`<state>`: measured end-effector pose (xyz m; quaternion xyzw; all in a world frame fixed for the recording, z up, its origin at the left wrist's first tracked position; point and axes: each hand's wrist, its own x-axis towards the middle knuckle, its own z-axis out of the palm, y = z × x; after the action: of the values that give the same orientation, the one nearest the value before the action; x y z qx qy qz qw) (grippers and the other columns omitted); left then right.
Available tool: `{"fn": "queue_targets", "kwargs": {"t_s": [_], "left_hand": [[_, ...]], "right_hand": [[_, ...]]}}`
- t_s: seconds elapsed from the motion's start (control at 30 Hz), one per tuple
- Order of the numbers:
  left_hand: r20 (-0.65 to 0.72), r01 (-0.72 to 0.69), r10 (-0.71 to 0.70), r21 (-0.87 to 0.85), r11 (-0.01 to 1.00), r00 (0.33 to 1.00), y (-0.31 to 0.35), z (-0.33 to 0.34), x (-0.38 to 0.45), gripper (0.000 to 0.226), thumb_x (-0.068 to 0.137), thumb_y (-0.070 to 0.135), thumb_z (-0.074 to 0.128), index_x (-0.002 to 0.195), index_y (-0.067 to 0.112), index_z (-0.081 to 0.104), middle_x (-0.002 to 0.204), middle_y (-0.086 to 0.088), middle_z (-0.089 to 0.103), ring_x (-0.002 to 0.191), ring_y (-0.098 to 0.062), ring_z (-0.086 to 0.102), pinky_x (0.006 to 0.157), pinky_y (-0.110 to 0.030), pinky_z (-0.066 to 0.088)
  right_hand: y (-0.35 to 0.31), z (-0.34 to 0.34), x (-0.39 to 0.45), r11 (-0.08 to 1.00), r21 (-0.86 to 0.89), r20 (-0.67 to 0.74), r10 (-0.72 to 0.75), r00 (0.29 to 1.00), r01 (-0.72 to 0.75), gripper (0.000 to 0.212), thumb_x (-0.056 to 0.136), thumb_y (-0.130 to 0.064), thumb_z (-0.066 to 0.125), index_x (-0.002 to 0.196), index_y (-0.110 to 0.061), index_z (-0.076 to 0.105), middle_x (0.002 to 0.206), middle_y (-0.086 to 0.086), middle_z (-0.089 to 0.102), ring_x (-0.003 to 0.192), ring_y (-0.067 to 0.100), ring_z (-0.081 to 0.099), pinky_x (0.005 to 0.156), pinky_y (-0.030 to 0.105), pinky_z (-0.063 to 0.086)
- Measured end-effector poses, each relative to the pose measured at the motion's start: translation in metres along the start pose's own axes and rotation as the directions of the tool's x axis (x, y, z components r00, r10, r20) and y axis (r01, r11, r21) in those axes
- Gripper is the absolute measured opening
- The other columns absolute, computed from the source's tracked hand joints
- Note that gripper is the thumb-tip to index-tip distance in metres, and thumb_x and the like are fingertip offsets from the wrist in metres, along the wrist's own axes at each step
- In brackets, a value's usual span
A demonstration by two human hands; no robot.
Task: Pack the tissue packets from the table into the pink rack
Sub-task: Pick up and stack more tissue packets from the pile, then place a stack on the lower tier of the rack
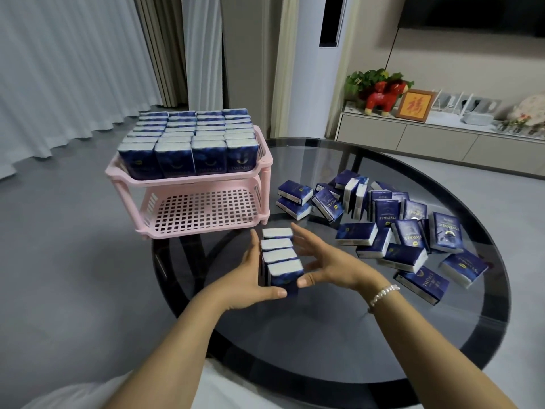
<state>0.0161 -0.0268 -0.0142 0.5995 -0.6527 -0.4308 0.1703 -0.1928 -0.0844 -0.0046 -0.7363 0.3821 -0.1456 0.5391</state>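
Note:
A row of several upright blue tissue packets stands on the glass table, just in front of the pink rack. My left hand presses against the row's left side and near end. My right hand cups its right side, thumb on the nearest packet. The rack's top shelf is full of upright packets; its lower shelf is bare. A loose pile of tissue packets lies to the right of my hands.
The rack stands at the table's far left edge. Behind the table are a low white cabinet with a red horse figure, a plant and a framed picture. Curtains hang at the left over grey floor.

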Motion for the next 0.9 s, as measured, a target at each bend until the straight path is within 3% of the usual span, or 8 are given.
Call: {"fn": "queue_targets", "kwargs": {"t_s": [0.13,0.27,0.4,0.53,0.63,0.77,0.83,0.9], "left_hand": [[0.001,-0.028,0.028,-0.018,0.999,1.0,0.001,0.008,0.003,0.126,0.082,0.033,0.07,0.134,0.023,-0.044,0.156,0.008,-0.024,0.145,-0.007,0.001,0.103,-0.015,0.011],[-0.049,-0.066,0.062,-0.078,0.995,0.997,0.0,0.012,0.009,0.126,0.081,0.031,0.072,0.134,0.028,-0.042,0.158,0.01,-0.014,0.145,-0.008,0.009,0.109,-0.021,0.017],[-0.147,-0.122,0.091,-0.217,0.969,0.985,-0.002,0.002,0.013,0.132,0.064,0.027,0.085,0.146,0.042,-0.017,0.153,0.013,0.019,0.138,-0.006,0.03,0.113,-0.033,0.031],[-0.179,-0.117,0.067,-0.281,0.953,0.982,-0.013,-0.016,0.015,0.116,0.062,0.02,0.088,0.146,0.03,0.009,0.136,0.018,0.039,0.128,-0.006,0.043,0.109,-0.032,0.039],[-0.245,-0.127,0.042,-0.339,0.932,0.969,-0.02,-0.033,0.016,0.105,0.063,0.013,0.087,0.143,0.026,0.02,0.133,0.013,0.047,0.122,-0.008,0.05,0.107,-0.032,0.041],[-0.331,-0.127,0.008,-0.336,0.933,0.943,-0.029,-0.06,0.023,0.114,0.045,0.034,0.088,0.139,0.027,0.023,0.131,0.011,0.049,0.123,-0.011,0.051,0.108,-0.035,0.041],[-0.365,-0.126,-0.003,-0.33,0.936,0.931,-0.031,-0.072,0.03,0.119,0.039,0.041,0.086,0.139,0.027,0.023,0.131,0.011,0.049,0.123,-0.012,0.051,0.108,-0.038,0.04],[-0.389,-0.112,-0.015,-0.302,0.947,0.921,-0.032,-0.084,0.041,0.119,0.041,0.041,0.087,0.139,0.025,0.022,0.133,0.008,0.047,0.124,-0.012,0.05,0.109,-0.039,0.039]], "right_hand": [[0.002,0.001,0.0,1.0,-0.014,0.009,-0.018,1.0,0.018,0.1,0.072,-0.01,0.077,0.143,-0.045,0.016,0.144,-0.018,0.031,0.126,0.01,0.043,0.096,0.032,0.048],[0.0,0.004,0.004,0.999,0.007,-0.041,-0.05,0.998,0.051,0.087,0.074,-0.01,0.076,0.134,-0.049,0.027,0.139,-0.013,0.042,0.119,0.012,0.051,0.097,0.037,0.049],[-0.002,0.005,0.01,0.996,0.058,-0.045,-0.058,0.997,0.06,0.081,0.077,-0.009,0.073,0.138,-0.041,0.03,0.137,-0.01,0.049,0.121,0.015,0.052,0.1,0.035,0.046],[-0.011,0.01,0.022,0.984,0.156,-0.037,-0.078,0.996,0.083,0.072,0.082,-0.004,0.066,0.136,-0.039,0.033,0.126,-0.011,0.057,0.113,0.012,0.056,0.089,0.017,0.048],[-0.018,0.016,0.036,0.962,0.244,-0.038,-0.114,0.993,0.12,0.065,0.085,-0.004,0.062,0.139,-0.031,0.036,0.129,-0.008,0.056,0.115,0.004,0.055,0.09,0.015,0.047],[-0.022,0.033,0.066,0.914,0.354,-0.298,-0.093,0.95,0.2,0.054,0.088,-0.013,0.061,0.138,-0.016,0.043,0.133,0.001,0.054,0.113,0.005,0.056,0.098,0.023,0.046],[-0.02,0.041,0.084,0.897,0.365,-0.519,-0.026,0.854,0.25,0.046,0.087,-0.017,0.064,0.131,-0.015,0.049,0.123,0.003,0.059,0.109,0.009,0.058,0.099,0.029,0.046],[-0.015,0.045,0.101,0.898,0.368,-0.638,0.055,0.768,0.241,0.045,0.087,-0.018,0.064,0.13,-0.016,0.05,0.118,0.0,0.057,0.105,0.011,0.056,0.095,0.026,0.045]]}}
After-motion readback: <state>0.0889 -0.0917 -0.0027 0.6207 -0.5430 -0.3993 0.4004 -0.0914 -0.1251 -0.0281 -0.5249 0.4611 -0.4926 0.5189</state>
